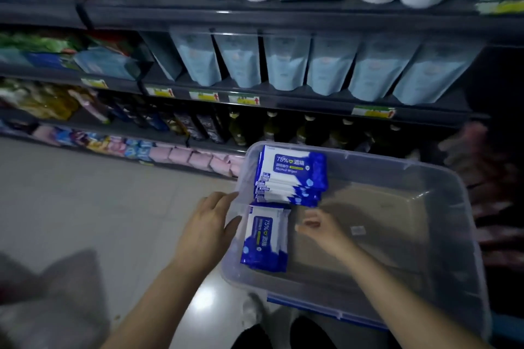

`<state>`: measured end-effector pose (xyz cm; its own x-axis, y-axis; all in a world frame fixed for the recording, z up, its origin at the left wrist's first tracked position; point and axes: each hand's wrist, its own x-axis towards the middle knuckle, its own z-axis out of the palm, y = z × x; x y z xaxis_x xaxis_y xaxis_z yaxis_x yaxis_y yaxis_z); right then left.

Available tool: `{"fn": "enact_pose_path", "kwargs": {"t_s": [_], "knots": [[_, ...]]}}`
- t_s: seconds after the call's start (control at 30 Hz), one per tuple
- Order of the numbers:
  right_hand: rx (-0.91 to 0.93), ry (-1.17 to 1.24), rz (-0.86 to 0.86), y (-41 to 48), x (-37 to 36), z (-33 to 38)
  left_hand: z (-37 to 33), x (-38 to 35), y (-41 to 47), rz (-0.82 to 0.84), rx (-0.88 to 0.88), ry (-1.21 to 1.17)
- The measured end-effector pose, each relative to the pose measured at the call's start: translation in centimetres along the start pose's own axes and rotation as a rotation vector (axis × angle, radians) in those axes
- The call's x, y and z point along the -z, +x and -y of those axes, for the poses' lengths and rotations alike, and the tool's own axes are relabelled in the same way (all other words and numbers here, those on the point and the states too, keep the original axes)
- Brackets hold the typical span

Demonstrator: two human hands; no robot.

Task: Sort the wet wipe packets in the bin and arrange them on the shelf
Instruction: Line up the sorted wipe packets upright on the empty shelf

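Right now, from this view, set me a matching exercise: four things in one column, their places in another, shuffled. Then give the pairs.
Things:
1. left hand
2. right hand
3. tall stack of wipe packets
4. pale blue pouches

Places:
A. upright on a shelf
B. inside the bin, right of the near packet
C. far left corner of the bin
D. outside the bin's left wall

Pairs: 1-D, 2-B, 3-C, 4-A.
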<state>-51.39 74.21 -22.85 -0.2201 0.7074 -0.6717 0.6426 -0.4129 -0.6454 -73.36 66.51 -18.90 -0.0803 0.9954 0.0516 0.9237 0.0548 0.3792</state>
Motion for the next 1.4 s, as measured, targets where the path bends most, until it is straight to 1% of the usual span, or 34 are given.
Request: {"fn": "enact_pose_path", "kwargs": {"t_s": [0.1, 0.17, 0.27, 0.37, 0.43, 0.53, 0.6, 0.67, 0.73, 0.83, 0.93, 1.0, 1.07, 1.13, 1.2, 1.27, 1.4], "knots": [[-0.122, 0.116, 0.080, 1.9, -2.4, -0.3, 1.1, -0.9, 0.5, 0.015, 0.069, -0.046], [-0.190, 0.270, 0.125, 2.5, -3.9, -0.1, 1.5, -1.2, 0.7, 0.051, 0.128, -0.097], [-0.255, 0.448, 0.105, 3.4, -6.2, 0.5, 2.1, -1.7, 0.9, 0.093, 0.159, -0.192], [-0.278, 0.517, 0.098, 3.9, -7.9, 1.0, 2.6, -1.9, 1.0, 0.099, 0.130, -0.248], [-0.281, 0.522, 0.118, 3.8, -8.5, 1.2, 2.9, -2.0, 1.1, 0.098, 0.095, -0.239], [-0.297, 0.535, 0.098, 3.4, -8.8, 1.5, 3.2, -1.9, 1.2, 0.119, 0.079, -0.216], [-0.318, 0.532, 0.108, 2.7, -8.4, 1.5, 3.2, -1.5, 1.3, 0.155, 0.078, -0.171], [-0.334, 0.518, 0.122, 1.9, -7.3, 1.2, 3.2, -1.0, 1.7, 0.147, 0.029, -0.074], [-0.337, 0.519, 0.113, 1.1, -5.6, 0.6, 2.7, -0.5, 2.7, 0.102, -0.044, 0.010], [-0.329, 0.551, 0.061, -0.6, -2.5, -0.6, 0.3, 0.0, 5.2, 0.063, -0.205, 0.084], [-0.308, 0.679, -0.026, -2.4, 0.1, -2.6, -2.9, -0.7, 8.0, 0.088, -0.370, 0.146], [-0.315, 0.796, -0.089, -3.6, 1.5, -3.6, -4.7, -1.4, 9.6, 0.138, -0.433, 0.257], [-0.293, 0.869, -0.131, -4.4, 2.8, -4.3, -6.2, -1.7, 10.8, 0.244, -0.442, 0.359], [-0.272, 0.901, -0.153, -4.9, 3.7, -4.9, -6.5, -2.7, 11.7, 0.294, -0.431, 0.426], [-0.247, 0.922, -0.167, -5.1, 4.4, -5.3, -6.2, -2.9, 12.3, 0.310, -0.453, 0.509], [-0.238, 0.933, -0.169, -5.2, 4.7, -5.4, -6.0, -3.3, 12.6, 0.303, -0.431, 0.500], [-0.217, 0.964, -0.181, -5.0, 5.3, -5.4, -5.9, -3.5, 13.1, 0.324, -0.450, 0.448]]}}
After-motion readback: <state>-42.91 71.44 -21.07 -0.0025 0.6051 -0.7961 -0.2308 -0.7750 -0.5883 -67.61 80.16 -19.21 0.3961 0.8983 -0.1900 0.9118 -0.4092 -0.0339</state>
